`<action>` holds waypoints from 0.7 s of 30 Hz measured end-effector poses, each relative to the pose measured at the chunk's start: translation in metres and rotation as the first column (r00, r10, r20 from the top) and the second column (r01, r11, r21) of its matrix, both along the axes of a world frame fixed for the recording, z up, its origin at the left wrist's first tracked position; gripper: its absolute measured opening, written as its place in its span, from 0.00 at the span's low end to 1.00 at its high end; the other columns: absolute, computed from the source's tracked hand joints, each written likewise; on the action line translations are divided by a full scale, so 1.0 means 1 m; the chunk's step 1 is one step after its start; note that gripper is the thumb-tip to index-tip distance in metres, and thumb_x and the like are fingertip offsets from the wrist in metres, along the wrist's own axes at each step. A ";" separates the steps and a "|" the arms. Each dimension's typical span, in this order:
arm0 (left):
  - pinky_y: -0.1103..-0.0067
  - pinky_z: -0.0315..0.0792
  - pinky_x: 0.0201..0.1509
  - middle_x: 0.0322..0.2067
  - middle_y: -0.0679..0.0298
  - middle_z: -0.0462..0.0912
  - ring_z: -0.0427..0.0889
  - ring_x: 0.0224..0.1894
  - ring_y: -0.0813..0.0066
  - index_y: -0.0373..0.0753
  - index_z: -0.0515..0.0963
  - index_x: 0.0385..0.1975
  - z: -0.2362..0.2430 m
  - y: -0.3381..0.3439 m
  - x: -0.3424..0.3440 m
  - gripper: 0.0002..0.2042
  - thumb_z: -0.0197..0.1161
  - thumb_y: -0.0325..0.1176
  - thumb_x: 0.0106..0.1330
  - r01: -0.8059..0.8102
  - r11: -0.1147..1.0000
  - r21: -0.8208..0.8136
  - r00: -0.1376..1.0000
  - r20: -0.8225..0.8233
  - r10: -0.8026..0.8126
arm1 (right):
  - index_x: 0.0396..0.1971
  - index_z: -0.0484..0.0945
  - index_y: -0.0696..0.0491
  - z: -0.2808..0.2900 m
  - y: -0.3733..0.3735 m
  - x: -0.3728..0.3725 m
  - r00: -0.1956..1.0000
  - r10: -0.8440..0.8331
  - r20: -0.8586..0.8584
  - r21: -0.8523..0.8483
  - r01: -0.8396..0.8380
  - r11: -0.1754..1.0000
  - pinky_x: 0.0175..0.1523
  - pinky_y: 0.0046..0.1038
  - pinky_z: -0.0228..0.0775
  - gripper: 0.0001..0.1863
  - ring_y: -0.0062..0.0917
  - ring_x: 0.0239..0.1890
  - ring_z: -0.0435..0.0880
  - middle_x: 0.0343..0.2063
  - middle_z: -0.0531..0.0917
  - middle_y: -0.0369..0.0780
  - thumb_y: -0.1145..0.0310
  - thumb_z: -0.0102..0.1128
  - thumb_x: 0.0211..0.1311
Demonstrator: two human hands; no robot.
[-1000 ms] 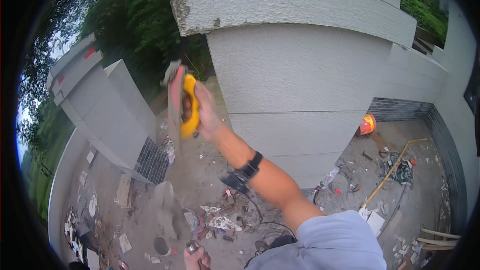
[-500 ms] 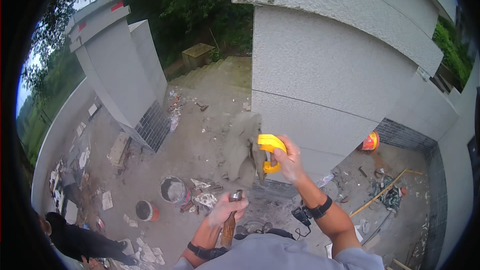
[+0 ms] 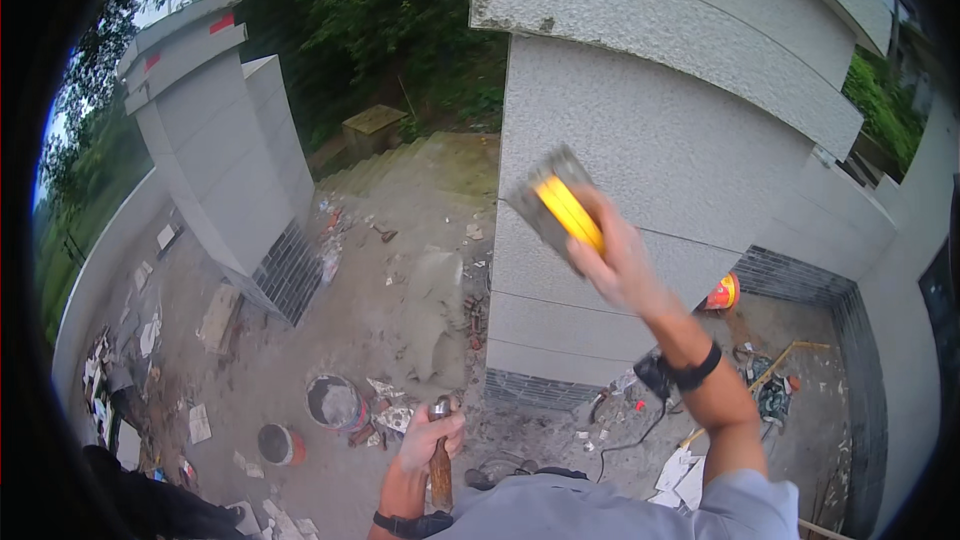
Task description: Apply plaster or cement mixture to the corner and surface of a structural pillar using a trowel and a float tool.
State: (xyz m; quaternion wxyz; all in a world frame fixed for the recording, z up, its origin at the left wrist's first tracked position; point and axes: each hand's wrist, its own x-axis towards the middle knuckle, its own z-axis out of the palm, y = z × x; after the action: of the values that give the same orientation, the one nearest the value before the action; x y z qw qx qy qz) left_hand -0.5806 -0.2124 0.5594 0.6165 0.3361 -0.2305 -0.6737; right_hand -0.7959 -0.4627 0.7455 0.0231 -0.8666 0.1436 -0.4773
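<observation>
My right hand (image 3: 615, 260) is raised and grips a plastering trowel (image 3: 553, 205) by its yellow handle, with the grey blade held against the rough grey pillar wall (image 3: 660, 160). A black band sits on that wrist. Low in the picture, my left hand (image 3: 428, 432) is closed around a wooden handle (image 3: 440, 465) with a metal top end. I look down from high up, with the ground far below.
A second grey pillar (image 3: 215, 155) stands at left with dark tile at its base. On the dirt ground lie buckets (image 3: 335, 402), rubble, boards and paper scraps. An orange helmet (image 3: 722, 292) and tools lie at right. Trees fill the background.
My right hand has lifted the trowel up and right onto the pillar face. The view has swung slightly. My left hand still holds the wooden handle.
</observation>
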 end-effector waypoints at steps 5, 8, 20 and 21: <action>0.80 0.64 0.15 0.17 0.66 0.70 0.70 0.14 0.79 0.38 0.69 0.36 -0.016 0.012 0.006 0.09 0.64 0.26 0.62 -0.086 0.996 0.008 0.996 -0.038 0.086 | 0.61 0.68 0.51 0.085 -0.026 0.068 0.960 -0.271 -0.069 -0.355 0.230 0.906 0.29 0.34 0.78 0.27 0.35 0.26 0.84 0.32 0.79 0.43 0.65 0.60 0.61; 0.79 0.68 0.17 0.16 0.66 0.71 0.70 0.14 0.78 0.37 0.70 0.36 -0.022 0.015 0.006 0.08 0.63 0.26 0.62 -0.127 0.992 0.005 0.988 -0.086 0.127 | 0.60 0.70 0.50 0.108 -0.038 0.094 0.912 -0.409 0.011 -0.461 0.368 0.808 0.25 0.32 0.77 0.26 0.33 0.20 0.83 0.29 0.78 0.42 0.66 0.61 0.60; 0.82 0.60 0.13 0.16 0.69 0.68 0.68 0.12 0.79 0.38 0.70 0.36 -0.015 -0.018 -0.003 0.07 0.61 0.25 0.63 -0.041 0.999 0.022 0.998 0.057 0.040 | 0.62 0.70 0.48 0.092 -0.059 -0.094 0.797 -0.595 0.101 -0.281 0.597 0.751 0.36 0.35 0.78 0.27 0.36 0.30 0.83 0.32 0.80 0.43 0.66 0.60 0.61; 0.82 0.60 0.13 0.16 0.68 0.68 0.68 0.12 0.79 0.38 0.70 0.36 -0.014 -0.021 -0.005 0.07 0.61 0.25 0.63 -0.030 0.999 0.026 0.998 0.054 0.029 | 0.62 0.70 0.48 0.090 -0.059 -0.116 0.770 -0.630 0.102 -0.263 0.632 0.729 0.36 0.35 0.78 0.27 0.36 0.30 0.83 0.32 0.80 0.43 0.66 0.60 0.61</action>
State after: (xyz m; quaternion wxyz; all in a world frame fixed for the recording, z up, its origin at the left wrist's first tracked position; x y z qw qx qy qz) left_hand -0.5859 -0.2332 0.5456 0.6152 0.3657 -0.2328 -0.6585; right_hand -0.9120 -0.5220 0.8360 -0.2638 -0.7589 0.3595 -0.4746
